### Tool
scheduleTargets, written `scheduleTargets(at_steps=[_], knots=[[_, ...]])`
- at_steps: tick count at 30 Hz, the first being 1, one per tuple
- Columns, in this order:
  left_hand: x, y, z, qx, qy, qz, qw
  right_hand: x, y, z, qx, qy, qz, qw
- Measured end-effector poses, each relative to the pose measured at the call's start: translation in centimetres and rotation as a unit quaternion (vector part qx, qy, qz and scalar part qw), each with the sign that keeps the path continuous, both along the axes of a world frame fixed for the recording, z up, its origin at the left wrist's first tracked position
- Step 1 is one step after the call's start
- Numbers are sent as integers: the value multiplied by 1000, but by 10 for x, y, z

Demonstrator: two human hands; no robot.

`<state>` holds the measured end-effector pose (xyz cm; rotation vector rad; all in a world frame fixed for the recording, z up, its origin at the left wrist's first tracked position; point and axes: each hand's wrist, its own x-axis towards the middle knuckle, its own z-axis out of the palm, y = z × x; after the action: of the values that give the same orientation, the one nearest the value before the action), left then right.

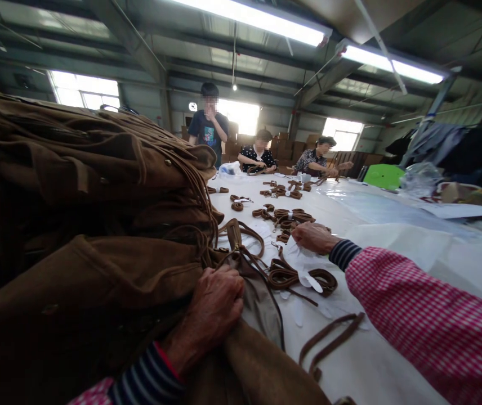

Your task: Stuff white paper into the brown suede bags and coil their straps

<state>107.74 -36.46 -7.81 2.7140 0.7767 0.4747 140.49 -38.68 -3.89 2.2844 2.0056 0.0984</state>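
Observation:
My left hand (218,306) is closed on the edge of a brown bag (266,360), whose opening shows a grey lining (258,298) and a zipper. Farther out over the table, my right hand (315,237) has its fingers curled down beside a bundled brown strap (294,215). White paper lies just under its fingertips, and what they hold, if anything, is hidden. Nearer to me is another coiled strap (283,275) with a white paper band (311,281) around it. A loose brown strap (329,334) lies close to the table's near side.
A tall pile of brown bags (89,169) fills the left side. Several more strap bundles (285,190) lie across the white table (342,208). Clear plastic sheeting (376,202) covers its right part. Two people sit at the far side, and another person (209,132) stands behind.

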Motion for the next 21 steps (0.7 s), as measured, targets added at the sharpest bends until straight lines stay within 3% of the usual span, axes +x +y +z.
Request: scheduleTargets(at_steps=[6, 13, 17, 21], knots=[[-1, 0, 1, -6, 4, 1, 1000, -4, 9, -9, 4, -2, 26, 1000], [-6, 0, -9, 24, 19, 13, 999, -16, 14, -14, 21, 125, 64, 990], [-5, -1, -5, 39, 70, 21, 997, -21, 11, -18, 8, 201, 45, 978], [-4, -4, 2, 59, 127, 31, 990, -30, 15, -23, 36, 209, 7, 977]])
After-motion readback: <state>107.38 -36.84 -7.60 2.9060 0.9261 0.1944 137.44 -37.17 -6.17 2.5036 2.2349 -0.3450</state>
